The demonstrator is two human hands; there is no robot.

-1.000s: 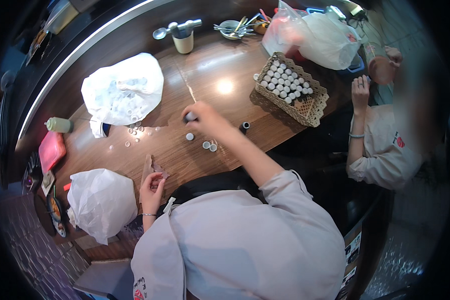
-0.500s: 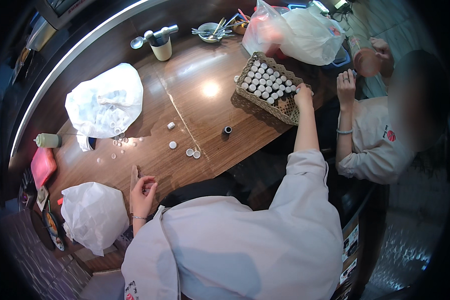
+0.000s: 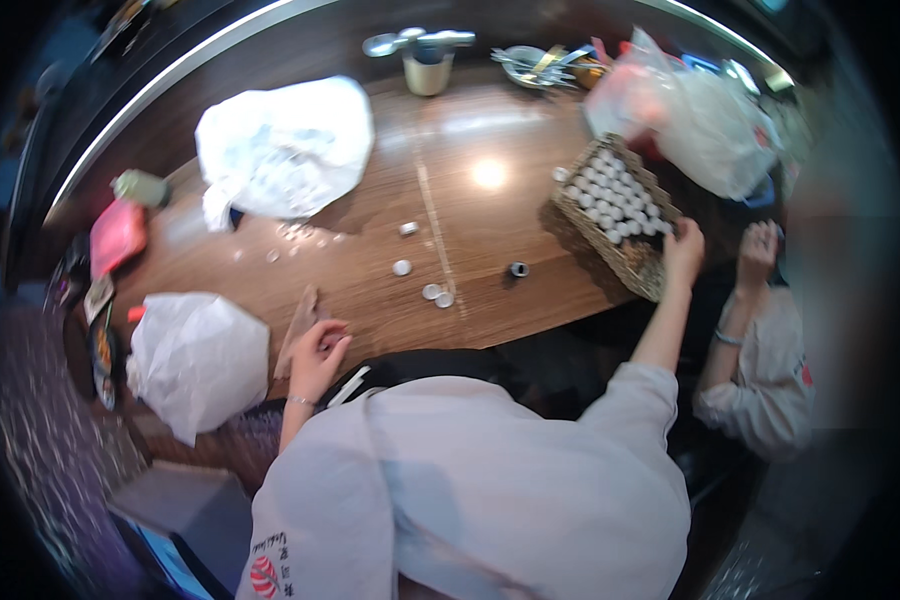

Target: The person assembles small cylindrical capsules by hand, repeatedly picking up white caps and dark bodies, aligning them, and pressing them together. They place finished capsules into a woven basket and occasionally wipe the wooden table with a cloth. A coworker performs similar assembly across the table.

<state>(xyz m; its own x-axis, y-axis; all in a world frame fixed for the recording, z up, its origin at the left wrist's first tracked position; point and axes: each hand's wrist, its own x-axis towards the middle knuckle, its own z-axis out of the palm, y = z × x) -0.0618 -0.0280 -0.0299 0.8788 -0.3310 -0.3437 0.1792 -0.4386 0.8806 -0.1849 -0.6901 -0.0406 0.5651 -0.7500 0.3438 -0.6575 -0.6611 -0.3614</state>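
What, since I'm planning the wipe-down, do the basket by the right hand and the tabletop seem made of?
Basket: probably woven plant fibre, matt, from its tan, textured walls, though plastic imitation is possible.
Tabletop: wood or wood-look laminate, somewhat glossy, from its brown grain and bright reflected light.

Dark lettering (image 3: 285, 563) and a red-striped emblem (image 3: 263, 577) mark the person's pale shirt (image 3: 490, 470)

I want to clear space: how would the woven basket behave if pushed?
The woven basket would probably slide as one stiff piece, judging by its upright walls. It may be heavier at its far end, where white-topped items crowd together. A sharp shove might topple some toward the sparser near end.
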